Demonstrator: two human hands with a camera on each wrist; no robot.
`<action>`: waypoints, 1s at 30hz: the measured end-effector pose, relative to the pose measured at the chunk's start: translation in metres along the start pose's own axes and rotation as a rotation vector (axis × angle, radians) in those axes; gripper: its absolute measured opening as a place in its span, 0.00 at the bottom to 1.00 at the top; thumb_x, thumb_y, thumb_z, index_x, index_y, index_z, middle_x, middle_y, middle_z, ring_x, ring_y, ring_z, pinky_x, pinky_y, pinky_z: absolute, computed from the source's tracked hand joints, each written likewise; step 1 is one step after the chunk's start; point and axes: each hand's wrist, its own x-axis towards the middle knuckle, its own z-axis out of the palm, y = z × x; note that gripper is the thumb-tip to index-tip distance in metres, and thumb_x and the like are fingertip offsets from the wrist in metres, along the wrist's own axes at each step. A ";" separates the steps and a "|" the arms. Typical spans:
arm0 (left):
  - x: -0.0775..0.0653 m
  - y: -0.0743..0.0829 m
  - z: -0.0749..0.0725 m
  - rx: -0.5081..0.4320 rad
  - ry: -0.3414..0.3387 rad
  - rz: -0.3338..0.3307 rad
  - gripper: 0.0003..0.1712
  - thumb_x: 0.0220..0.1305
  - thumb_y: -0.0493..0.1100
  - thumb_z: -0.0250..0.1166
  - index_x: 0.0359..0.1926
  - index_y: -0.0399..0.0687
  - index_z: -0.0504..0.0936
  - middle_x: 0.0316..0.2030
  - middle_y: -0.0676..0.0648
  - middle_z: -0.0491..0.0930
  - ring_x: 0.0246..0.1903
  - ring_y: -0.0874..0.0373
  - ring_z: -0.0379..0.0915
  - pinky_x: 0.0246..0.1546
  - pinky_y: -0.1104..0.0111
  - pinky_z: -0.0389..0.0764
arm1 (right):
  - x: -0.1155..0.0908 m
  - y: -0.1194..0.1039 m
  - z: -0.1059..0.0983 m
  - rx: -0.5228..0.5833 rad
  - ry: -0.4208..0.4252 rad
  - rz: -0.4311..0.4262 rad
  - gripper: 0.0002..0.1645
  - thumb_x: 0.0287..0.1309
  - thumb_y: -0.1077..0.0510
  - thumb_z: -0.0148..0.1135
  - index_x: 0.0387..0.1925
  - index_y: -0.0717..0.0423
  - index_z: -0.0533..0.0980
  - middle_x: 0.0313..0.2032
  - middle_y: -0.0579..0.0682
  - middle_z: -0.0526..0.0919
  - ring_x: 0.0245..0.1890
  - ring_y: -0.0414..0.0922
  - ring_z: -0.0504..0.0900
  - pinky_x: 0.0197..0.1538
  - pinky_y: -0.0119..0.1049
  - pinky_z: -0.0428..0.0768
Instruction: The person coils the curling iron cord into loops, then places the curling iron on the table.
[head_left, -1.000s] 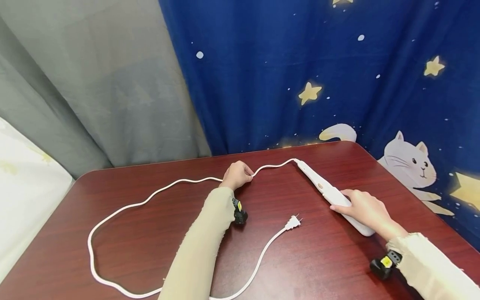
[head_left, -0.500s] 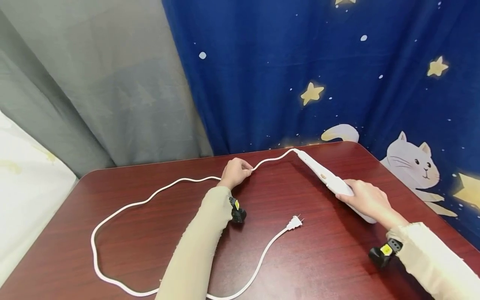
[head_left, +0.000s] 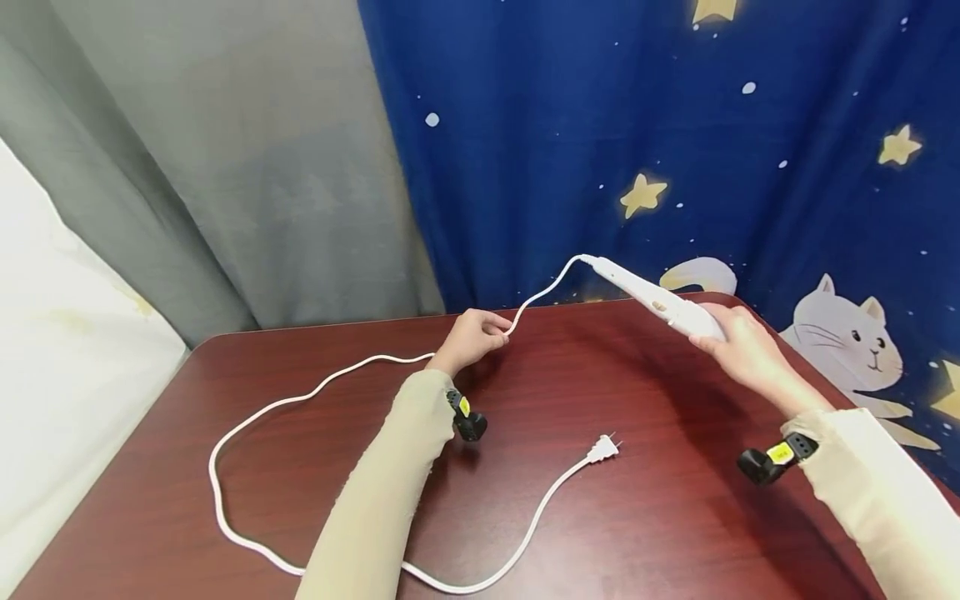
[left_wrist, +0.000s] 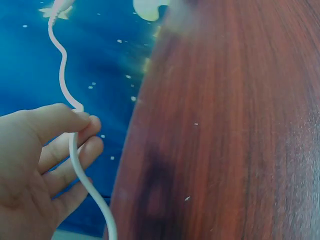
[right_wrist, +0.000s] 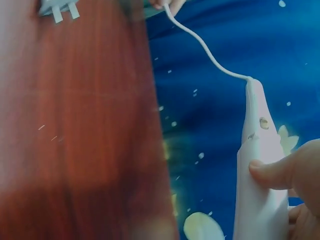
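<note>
My right hand (head_left: 742,342) is wrapped round the wand (head_left: 647,296), thumb along its near face and fingers beneath, though the far end is hidden in my palm. The wand slants up and away from that grip towards my left, off the table (head_left: 637,525). My left hand (head_left: 471,337) pinches the cord (left_wrist: 86,179) between thumb and forefinger, the other fingers loosely bent behind it.

Between my two grips the cord climbs in a slack curve. If I drew my hands apart, I think that slack would run out and the pull would fall on the neck where cord meets wand, the spot I'd expect to strain first. My pinch is only fingertips, so the smooth cord could just as easily slide through or drop away.

My right thumb sits close below the switch (right_wrist: 264,123); were I to shift my hold forward, I might nudge it by accident. The wand is long and I have it near one end, so a slack hand could let the front dip and knock the table.

The rest of the cord loops out to the left of my pinch, passes out of sight at my left sleeve (head_left: 382,467), and ends at the plug (head_left: 602,449), which lies loose on the table between my two forearms. A quick tug could drag the plug along, prongs scraping, or my sleeve could snag the loop and twist it.
</note>
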 end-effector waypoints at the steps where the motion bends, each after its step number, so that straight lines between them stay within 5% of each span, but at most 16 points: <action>1: -0.001 0.000 -0.001 -0.023 -0.021 0.002 0.17 0.53 0.30 0.63 0.47 0.35 0.80 0.29 0.39 0.82 0.29 0.56 0.78 0.31 0.73 0.73 | 0.002 -0.001 -0.002 0.004 0.002 0.004 0.25 0.53 0.64 0.61 0.53 0.68 0.68 0.44 0.70 0.71 0.44 0.62 0.67 0.41 0.58 0.64; 8: -0.005 0.005 -0.005 -0.209 -0.136 0.038 0.24 0.59 0.37 0.63 0.57 0.38 0.73 0.30 0.32 0.79 0.32 0.37 0.75 0.30 0.64 0.79 | 0.014 -0.011 -0.013 0.047 0.008 -0.040 0.27 0.56 0.62 0.60 0.56 0.65 0.67 0.49 0.68 0.69 0.46 0.61 0.66 0.43 0.57 0.62; 11: -0.008 0.009 -0.008 -0.312 -0.148 0.039 0.20 0.60 0.36 0.61 0.55 0.38 0.75 0.30 0.34 0.79 0.30 0.43 0.76 0.27 0.56 0.79 | 0.018 -0.015 -0.020 0.079 -0.002 -0.063 0.27 0.56 0.61 0.60 0.56 0.65 0.67 0.50 0.67 0.68 0.48 0.61 0.65 0.45 0.57 0.61; 15: -0.014 0.017 -0.013 -0.422 -0.148 0.074 0.18 0.59 0.31 0.60 0.52 0.35 0.77 0.31 0.36 0.81 0.29 0.57 0.77 0.26 0.58 0.79 | 0.022 -0.019 -0.026 0.152 -0.018 -0.103 0.26 0.57 0.62 0.59 0.56 0.66 0.67 0.52 0.67 0.66 0.49 0.61 0.63 0.47 0.57 0.59; 20: -0.025 0.031 -0.016 -0.523 -0.189 0.170 0.19 0.61 0.30 0.58 0.54 0.33 0.74 0.35 0.37 0.81 0.32 0.52 0.78 0.37 0.61 0.79 | 0.027 -0.023 -0.026 0.228 -0.009 -0.137 0.26 0.56 0.64 0.59 0.56 0.65 0.67 0.54 0.63 0.66 0.51 0.57 0.62 0.51 0.47 0.58; 23: -0.032 0.038 -0.015 -0.518 -0.233 0.220 0.20 0.63 0.32 0.56 0.57 0.35 0.72 0.36 0.42 0.80 0.30 0.44 0.75 0.40 0.63 0.78 | 0.029 -0.024 -0.025 0.250 0.003 -0.172 0.26 0.56 0.65 0.59 0.58 0.63 0.67 0.54 0.61 0.67 0.51 0.51 0.63 0.51 0.34 0.57; 30: -0.049 0.055 -0.011 -0.364 -0.459 0.305 0.19 0.67 0.37 0.54 0.58 0.44 0.74 0.28 0.46 0.78 0.21 0.46 0.62 0.18 0.69 0.65 | 0.027 -0.033 -0.026 0.408 -0.081 -0.303 0.29 0.55 0.70 0.57 0.59 0.62 0.66 0.49 0.45 0.70 0.48 0.35 0.63 0.47 0.23 0.58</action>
